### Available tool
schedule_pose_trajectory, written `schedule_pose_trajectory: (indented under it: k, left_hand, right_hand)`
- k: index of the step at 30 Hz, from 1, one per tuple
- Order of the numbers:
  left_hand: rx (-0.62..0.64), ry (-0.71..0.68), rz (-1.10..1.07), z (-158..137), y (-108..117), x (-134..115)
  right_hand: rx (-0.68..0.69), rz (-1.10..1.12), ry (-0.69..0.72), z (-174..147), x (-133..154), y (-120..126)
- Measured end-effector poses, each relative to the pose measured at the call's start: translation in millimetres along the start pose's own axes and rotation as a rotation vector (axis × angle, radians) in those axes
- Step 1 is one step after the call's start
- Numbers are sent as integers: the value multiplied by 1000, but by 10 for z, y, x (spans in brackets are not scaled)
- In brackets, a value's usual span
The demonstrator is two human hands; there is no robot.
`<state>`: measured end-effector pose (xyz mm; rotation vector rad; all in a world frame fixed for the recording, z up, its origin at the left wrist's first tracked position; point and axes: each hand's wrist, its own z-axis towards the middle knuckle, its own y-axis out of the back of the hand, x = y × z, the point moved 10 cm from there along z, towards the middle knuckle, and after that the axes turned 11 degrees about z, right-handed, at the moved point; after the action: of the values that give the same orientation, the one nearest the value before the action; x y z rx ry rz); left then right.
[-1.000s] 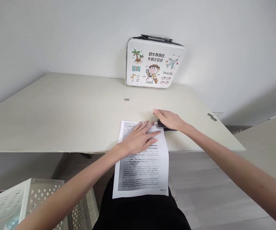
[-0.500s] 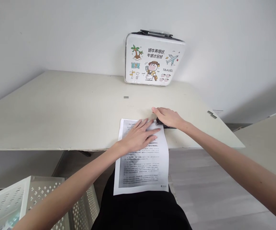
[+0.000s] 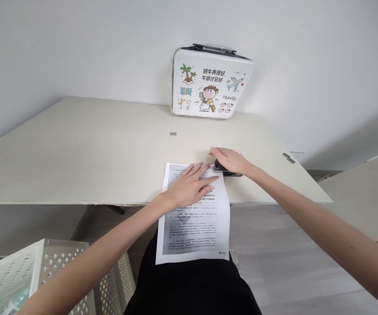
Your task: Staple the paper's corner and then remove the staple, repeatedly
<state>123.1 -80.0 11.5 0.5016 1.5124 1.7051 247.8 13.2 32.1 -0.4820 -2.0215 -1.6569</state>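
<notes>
Item: printed paper (image 3: 192, 236), one sheet or several, cannot tell. Its upper part is lying on the pale surface (image 3: 93, 153) at the near edge; its lower part is hanging past that edge over the lap (image 3: 192, 288), apparently leaving the top corners within easy reach of both hands.

Item: left hand (image 3: 192, 186). It is resting flat across the paper's upper part, grip spread wide and clasping nothing, probably bracing the paper against sliding, as the overhang is lacking support from the surface.

Item: black stapler (image 3: 220, 166). It is lying sideways at the paper's top right corner, its front end overlapping the paper and its rear pointing toward the surface's right edge; this placing is probably letting the corner sit in its mouth, though the hand is hiding much.

Item: right hand (image 3: 230, 160). Its grip is closing over the stapler from above, the palm seemingly bearing on the top where pressure is easiest.

Item: white illustrated case (image 3: 211, 83), handle uppermost. It is standing at the surface's far edge, just before the wall (image 3: 110, 57), well apart from the paper.

Item: perforated white basket (image 3: 38, 267). It is standing below the surface's near edge, toward the left.
</notes>
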Motion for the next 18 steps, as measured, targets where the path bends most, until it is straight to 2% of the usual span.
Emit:
schedule_pose_trajectory:
  k: [4,11,18]
  left_hand:
    - [8,1,7,-2,-1,-1]
    - [-2,-7,-1,6,3,-6]
    - [17,2,39,16,23,-13]
  right_hand:
    - [8,83,6,6,-40,42]
    - [-25,-8,-21,-22,8,20]
    - [-42,-75,8,-16,65,-28]
